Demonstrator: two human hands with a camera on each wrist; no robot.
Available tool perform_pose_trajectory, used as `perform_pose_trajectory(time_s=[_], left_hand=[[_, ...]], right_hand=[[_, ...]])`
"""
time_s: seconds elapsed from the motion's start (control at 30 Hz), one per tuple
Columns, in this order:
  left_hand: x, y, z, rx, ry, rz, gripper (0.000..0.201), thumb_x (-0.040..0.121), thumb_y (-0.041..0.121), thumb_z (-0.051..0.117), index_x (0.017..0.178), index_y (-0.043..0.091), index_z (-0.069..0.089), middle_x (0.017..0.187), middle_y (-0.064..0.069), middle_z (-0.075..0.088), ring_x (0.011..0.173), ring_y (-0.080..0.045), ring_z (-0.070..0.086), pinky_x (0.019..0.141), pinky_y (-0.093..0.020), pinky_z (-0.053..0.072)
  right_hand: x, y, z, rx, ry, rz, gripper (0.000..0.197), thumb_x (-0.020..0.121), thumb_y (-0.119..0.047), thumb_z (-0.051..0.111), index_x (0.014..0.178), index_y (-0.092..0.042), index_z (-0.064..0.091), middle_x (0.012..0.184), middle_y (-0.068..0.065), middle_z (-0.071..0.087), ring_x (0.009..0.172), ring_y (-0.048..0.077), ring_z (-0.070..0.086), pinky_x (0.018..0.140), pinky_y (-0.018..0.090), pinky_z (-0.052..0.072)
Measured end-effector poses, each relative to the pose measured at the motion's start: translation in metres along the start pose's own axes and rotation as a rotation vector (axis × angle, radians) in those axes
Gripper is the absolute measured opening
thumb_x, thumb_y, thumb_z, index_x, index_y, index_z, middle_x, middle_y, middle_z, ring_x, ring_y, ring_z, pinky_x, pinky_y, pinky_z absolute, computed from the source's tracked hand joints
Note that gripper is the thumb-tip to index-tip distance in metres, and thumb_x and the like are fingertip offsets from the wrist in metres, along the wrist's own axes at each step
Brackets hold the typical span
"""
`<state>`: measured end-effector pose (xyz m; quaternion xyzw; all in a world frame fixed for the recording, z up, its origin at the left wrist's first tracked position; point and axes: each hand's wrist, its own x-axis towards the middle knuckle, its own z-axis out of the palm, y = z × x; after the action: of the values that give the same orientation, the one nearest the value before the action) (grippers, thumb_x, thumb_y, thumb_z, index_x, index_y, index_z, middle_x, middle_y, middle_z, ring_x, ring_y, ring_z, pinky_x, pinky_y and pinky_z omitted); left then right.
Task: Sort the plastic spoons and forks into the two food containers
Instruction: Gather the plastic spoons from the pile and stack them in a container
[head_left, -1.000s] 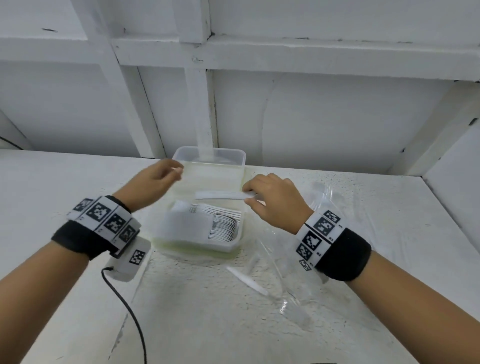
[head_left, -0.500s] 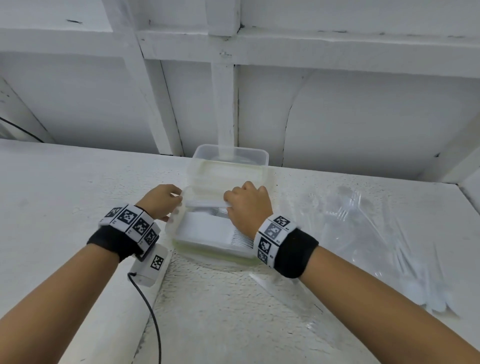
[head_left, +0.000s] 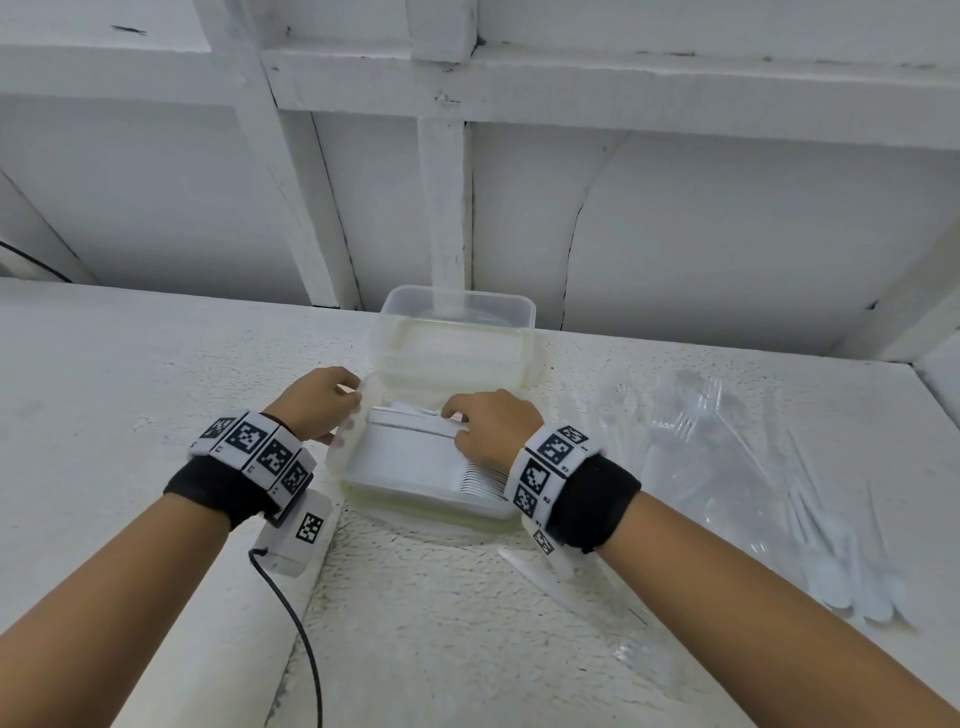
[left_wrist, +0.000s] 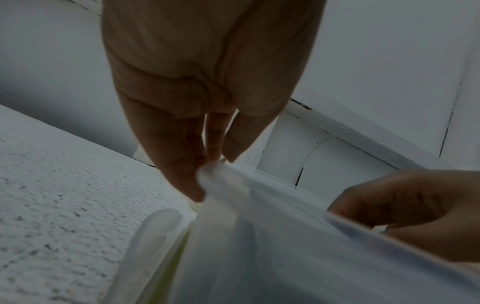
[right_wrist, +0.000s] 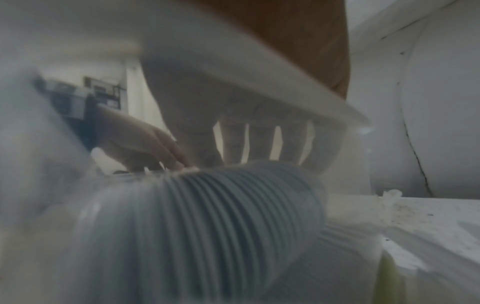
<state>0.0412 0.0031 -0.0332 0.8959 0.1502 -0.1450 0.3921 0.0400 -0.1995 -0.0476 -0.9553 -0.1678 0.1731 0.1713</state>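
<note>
Food containers: two. The near container (head_left: 431, 499) holds the stacked spoons; the far container (head_left: 457, 317) stands just behind it, touching or nearly so.

Spoons (head_left: 480, 475) nested in a row inside the near container: many, edges too fine to count; the right wrist view shows about twenty ridges (right_wrist: 233, 205).

Lid (head_left: 410, 422) over the near container: one.

Loose clear and white cutlery (head_left: 753, 467), right of the near container: a scattered heap, number cannot be told.

Single white utensil (head_left: 524, 566), in front of the near container: one.

Hands: two, the left hand (head_left: 317, 402) and the right hand (head_left: 491, 423).

Marker wristbands: two.
</note>
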Motion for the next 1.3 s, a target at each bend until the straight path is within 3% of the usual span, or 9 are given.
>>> perform_pose_trajectory(time_s=[0.27,0.6,0.73,0.83,0.93,1.0,1.17,1.3], left_hand=[[-0.001,-0.001,0.0,0.002,0.015,0.003,0.019,0.096,0.01,0.042,0.112,0.007,0.053,0.096,-0.013,0.061,0.076,-0.022,0.058,0.058,-0.032,0.055],[-0.002,0.002,0.0,0.05,0.02,-0.012,0.026,0.097,0.013,0.042,0.119,0.005,0.053,0.098,-0.014,0.061,0.081,-0.027,0.059,0.064,-0.034,0.055],[-0.01,0.008,0.001,0.192,0.092,0.033,0.038,0.097,0.022,0.042,0.132,0.007,0.046,0.123,-0.015,0.057,0.105,-0.03,0.054,0.086,-0.037,0.045],[-0.025,0.02,0.006,0.23,0.232,0.158,0.037,0.096,0.02,0.044,0.131,0.007,0.048,0.122,-0.014,0.058,0.112,-0.028,0.051,0.091,-0.033,0.038],[-0.05,0.047,0.021,0.163,0.333,0.376,0.031,0.096,0.017,0.045,0.123,0.008,0.054,0.113,-0.011,0.06,0.104,-0.023,0.053,0.086,-0.027,0.036],[-0.069,0.07,0.038,0.1,0.328,0.56,0.025,0.095,0.015,0.048,0.117,0.009,0.059,0.109,-0.007,0.061,0.098,-0.016,0.054,0.086,-0.023,0.038],[-0.107,0.124,0.103,0.043,0.058,0.904,0.02,0.094,0.013,0.052,0.11,0.011,0.063,0.102,0.001,0.063,0.09,-0.007,0.057,0.081,-0.013,0.045],[-0.117,0.147,0.17,0.195,-0.23,1.016,0.023,0.094,0.017,0.051,0.113,0.01,0.062,0.104,-0.004,0.062,0.09,-0.008,0.055,0.075,-0.007,0.037]], right_hand=[[0.0,0.0,-0.003,0.006,-0.033,0.013,0.035,0.091,-0.016,0.041,0.12,-0.021,0.06,0.128,-0.004,0.056,0.117,0.021,0.05,0.102,0.04,0.038],[0.001,0.008,0.0,0.023,-0.046,-0.075,0.038,0.096,-0.014,0.034,0.127,-0.014,0.056,0.134,0.003,0.053,0.123,0.022,0.047,0.103,0.04,0.039],[-0.008,0.012,-0.008,0.037,0.01,-0.129,0.038,0.097,-0.01,0.032,0.128,-0.007,0.054,0.131,0.011,0.055,0.121,0.027,0.049,0.102,0.039,0.04],[-0.024,0.024,-0.024,0.098,0.126,-0.154,0.039,0.098,-0.012,0.033,0.133,-0.01,0.05,0.135,0.009,0.052,0.124,0.023,0.048,0.105,0.034,0.037],[-0.051,0.044,-0.045,0.184,0.259,-0.176,0.036,0.097,-0.012,0.037,0.128,-0.01,0.055,0.129,0.007,0.057,0.119,0.019,0.052,0.102,0.028,0.037],[-0.076,0.063,-0.055,0.223,0.325,-0.169,0.033,0.097,-0.011,0.04,0.125,-0.01,0.058,0.124,0.005,0.061,0.115,0.017,0.055,0.098,0.023,0.037],[-0.143,0.13,-0.058,0.224,0.357,-0.045,0.031,0.096,-0.012,0.043,0.121,-0.012,0.061,0.117,0.001,0.064,0.109,0.011,0.056,0.088,0.012,0.035],[-0.192,0.189,-0.047,0.216,0.331,0.125,0.029,0.096,-0.013,0.045,0.119,-0.013,0.063,0.117,0.001,0.064,0.109,0.013,0.057,0.09,0.016,0.036]])
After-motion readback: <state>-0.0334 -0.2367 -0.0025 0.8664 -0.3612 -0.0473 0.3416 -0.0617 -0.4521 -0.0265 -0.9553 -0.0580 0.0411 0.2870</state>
